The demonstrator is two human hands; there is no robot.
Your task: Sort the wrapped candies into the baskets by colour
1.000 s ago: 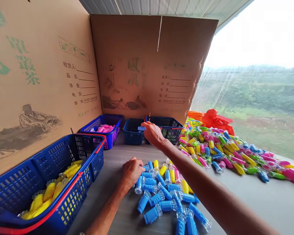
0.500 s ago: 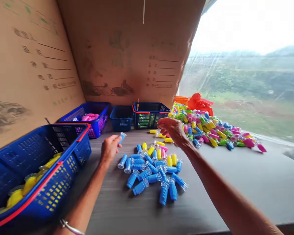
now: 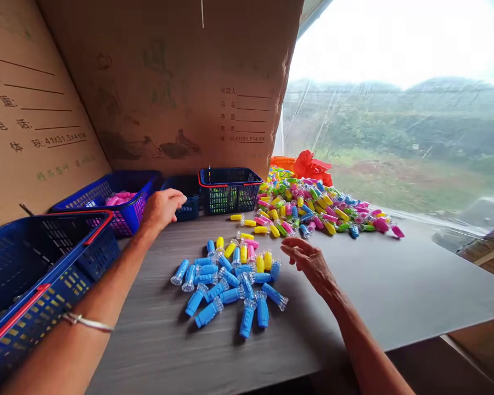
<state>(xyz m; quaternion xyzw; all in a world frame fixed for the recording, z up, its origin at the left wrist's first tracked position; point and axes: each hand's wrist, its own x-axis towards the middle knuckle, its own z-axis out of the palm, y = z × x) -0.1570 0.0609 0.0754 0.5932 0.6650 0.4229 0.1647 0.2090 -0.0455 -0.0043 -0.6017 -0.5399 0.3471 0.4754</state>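
Observation:
My left hand is raised at the near edge of a small dark blue basket, fingers stretched toward it and slightly apart from the thumb. Nothing shows in that hand. To the right of a loose group of small plastic flashlights, my right hand hovers with loosely bent fingers, apparently holding nothing. Most in the group are blue flashlights with clear heads, lying on the grey table. A few yellow flashlights and a pink flashlight lie at its far side.
A large heap of mixed-colour flashlights lies at the back right, with a red plastic bag behind. A black basket, a blue basket with pink pieces and a large basket stand along cardboard walls.
My left hand has moved away from the group to the small basket, and the blue flashlight it held no longer shows. My right hand has come back nearer the group. The view has turned right.

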